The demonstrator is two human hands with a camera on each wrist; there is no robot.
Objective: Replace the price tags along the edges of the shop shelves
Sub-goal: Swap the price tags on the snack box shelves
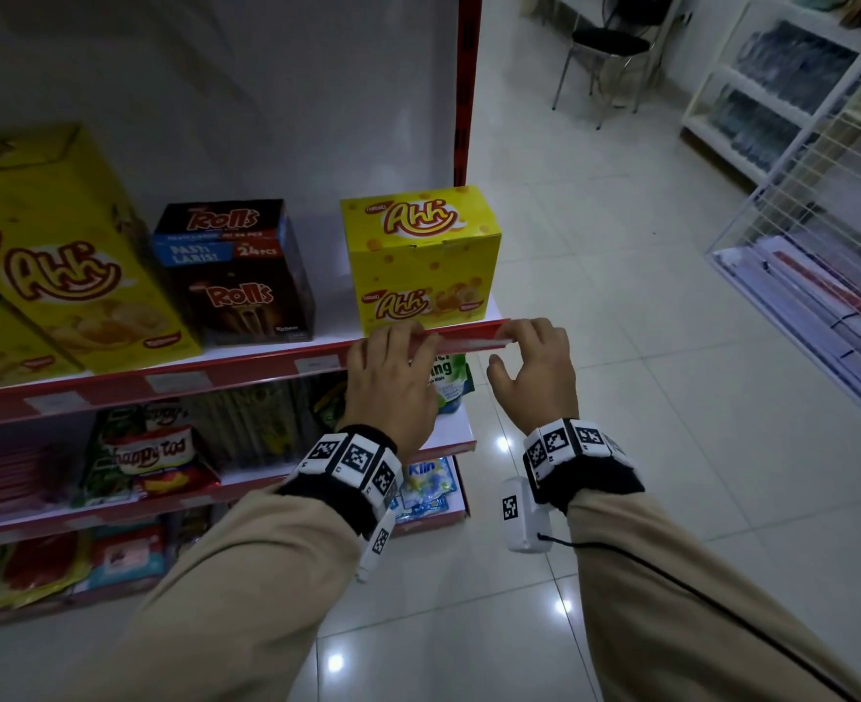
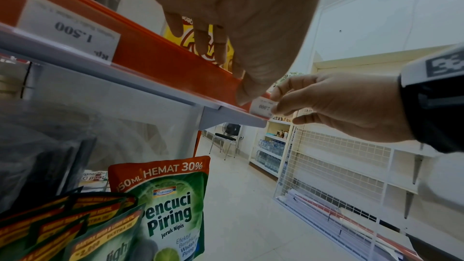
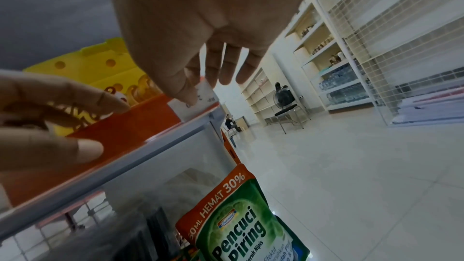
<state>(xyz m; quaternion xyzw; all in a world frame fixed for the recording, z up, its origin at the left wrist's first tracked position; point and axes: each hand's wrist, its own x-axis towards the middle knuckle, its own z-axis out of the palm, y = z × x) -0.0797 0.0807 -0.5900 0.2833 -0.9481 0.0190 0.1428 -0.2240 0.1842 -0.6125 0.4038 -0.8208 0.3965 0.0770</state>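
Note:
The red price strip (image 1: 246, 369) runs along the front edge of the top shelf. My left hand (image 1: 398, 347) holds the strip below the small yellow Ahh box (image 1: 418, 255). In the left wrist view its fingers (image 2: 216, 47) hook over the strip's (image 2: 155, 57) top edge and the thumb presses the front. My right hand (image 1: 524, 342) is at the strip's right end. There it pinches a small white price tag (image 2: 260, 107) between thumb and fingers, and the tag (image 3: 198, 108) sits partly in the strip (image 3: 130, 126). The head view hides this tag behind the right hand.
Other white tags (image 1: 317, 364) sit in the strip further left, one printed 1.500 (image 2: 67, 29). A Rolls box (image 1: 236, 276) and a big Ahh box (image 1: 58, 245) stand on the shelf. A dish-soap pouch (image 2: 170, 215) hangs below. A wire rack (image 1: 823, 245) and a chair (image 1: 611, 43) stand across the tiled aisle.

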